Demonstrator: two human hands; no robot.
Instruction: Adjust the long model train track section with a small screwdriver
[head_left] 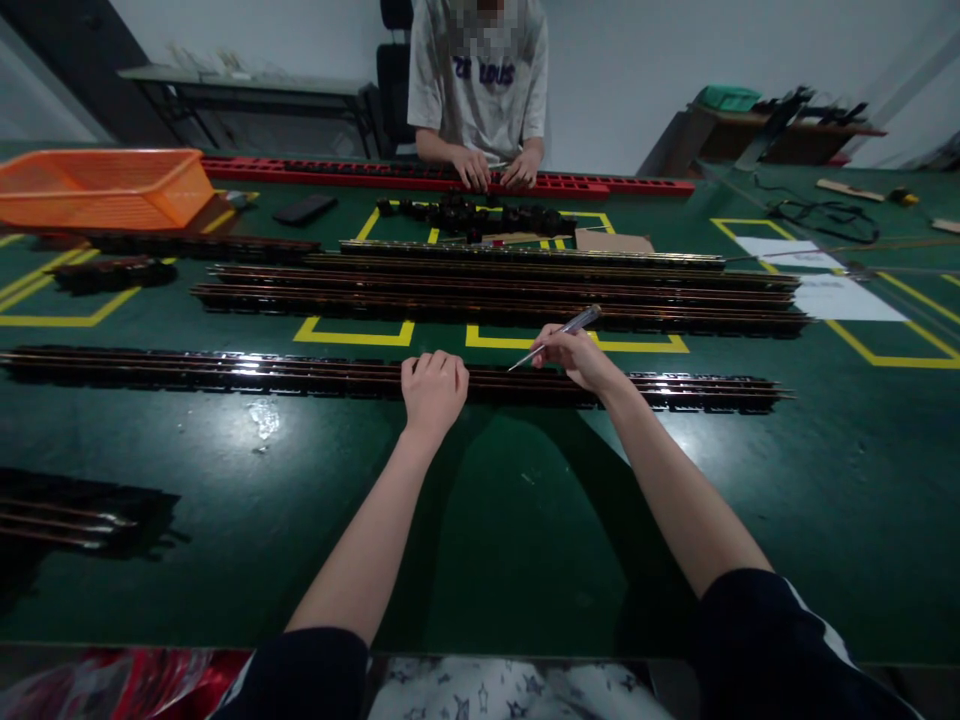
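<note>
A long black strip with copper-coloured rods [337, 374] lies across the green table in front of me. My left hand [435, 390] rests on its middle, fingers bent together over the strip; they look wrapped round it. To the right, my right hand [570, 355] holds a screwdriver [581, 320] with a clear handle. Its thin metal tip points down and left, close above or on the strip between my hands; contact cannot be made out. Beyond lie more black strips with rods [495, 290], side by side.
Across the table [525, 560] a person's hands [495, 170] work at a red rail [622, 186]. An orange basket [105, 190] and a dark phone-like object [304, 209] are at the back left. White papers [847, 298] lie right; another strip bundle [75, 515] lies near left.
</note>
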